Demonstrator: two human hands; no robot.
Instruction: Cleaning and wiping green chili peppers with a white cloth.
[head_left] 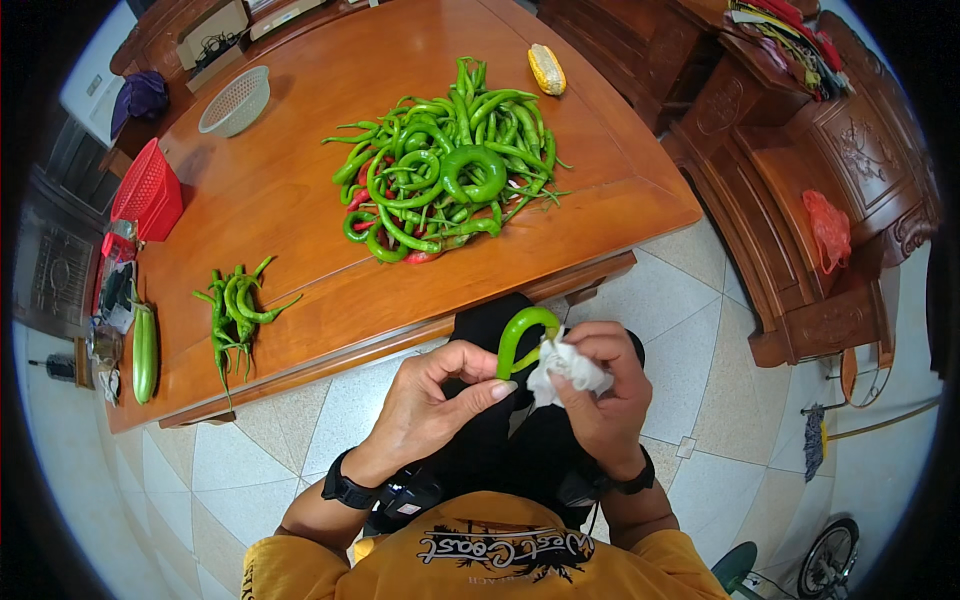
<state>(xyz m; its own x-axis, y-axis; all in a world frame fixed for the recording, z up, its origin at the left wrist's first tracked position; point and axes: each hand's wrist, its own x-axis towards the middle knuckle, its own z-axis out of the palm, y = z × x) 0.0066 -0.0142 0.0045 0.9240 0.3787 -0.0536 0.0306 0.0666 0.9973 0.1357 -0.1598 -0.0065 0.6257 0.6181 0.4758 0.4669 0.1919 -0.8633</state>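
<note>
My left hand (440, 400) pinches the lower end of a curved green chili pepper (520, 335) over my lap. A crumpled white cloth (565, 368) is held in my right hand (605, 390) and pressed against the same pepper. On the wooden table (300, 170) ahead lies a big pile of long green peppers (445, 170) with a few red ones underneath. A small bunch of green peppers (235, 305) lies apart near the table's front left edge.
A white plastic colander (236, 100) and a red basket (148, 190) stand at the table's left. A corn cob (546, 68) lies at the far side. A green cucumber (145, 352) rests at the left corner. Carved wooden furniture (800, 180) stands right; tiled floor below.
</note>
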